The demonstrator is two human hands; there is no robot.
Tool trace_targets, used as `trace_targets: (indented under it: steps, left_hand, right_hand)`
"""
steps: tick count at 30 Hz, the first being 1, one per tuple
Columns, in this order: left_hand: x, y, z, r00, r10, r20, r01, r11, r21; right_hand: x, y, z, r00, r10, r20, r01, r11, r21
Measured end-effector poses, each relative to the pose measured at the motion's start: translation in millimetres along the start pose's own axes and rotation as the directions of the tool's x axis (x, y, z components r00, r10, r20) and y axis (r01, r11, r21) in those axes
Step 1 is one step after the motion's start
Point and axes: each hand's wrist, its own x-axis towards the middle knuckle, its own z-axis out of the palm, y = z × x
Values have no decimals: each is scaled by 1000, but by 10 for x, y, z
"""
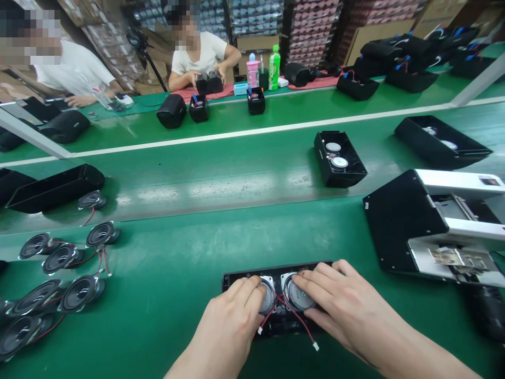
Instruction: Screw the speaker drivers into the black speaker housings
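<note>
A black speaker housing (282, 330) lies open on the green table in front of me, with two round speaker drivers in it, magnets facing up. The fingers of my left hand (232, 313) curl over the left driver (270, 298) and grip it. On the other side, my right hand (343, 302) holds the right driver (299, 296), fingers on its top and thumb by its near side. Red and black wires cross between the drivers, ending in white connectors (315, 346) at the housing's near edge. My fingers hide part of both drivers and the housing's ends.
Several loose speaker drivers (79, 292) lie at the left. A machine with a black side panel (406, 226) stands at the right. Beyond, a green conveyor (221, 173) carries a housing with two drivers (343, 171). Two people in white shirts sit across it; one holds black speakers (209, 82).
</note>
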Motion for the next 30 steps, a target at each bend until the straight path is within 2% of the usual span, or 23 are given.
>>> trace_targets:
  steps: [10,18,23,30]
  left_hand:
    - [-5,21,-18,997,-19,77,20,1000,-1]
    - [21,18,-47,1000,-8,30,9,1000,-22]
    - [25,12,-25,1000,6,19,-6,1000,-6]
    - [-33,-9,7,997,4,77,-4,1000,4]
  right_hand:
    - [-51,30,12,1000,30,7,-30,998,55]
    - [-70,69,29,998,45,33,-48,991,124]
    - [-46,64,4,1000,22,19,-24,994,103]
    - [-19,50,-24,999,27,27,-30,993,115]
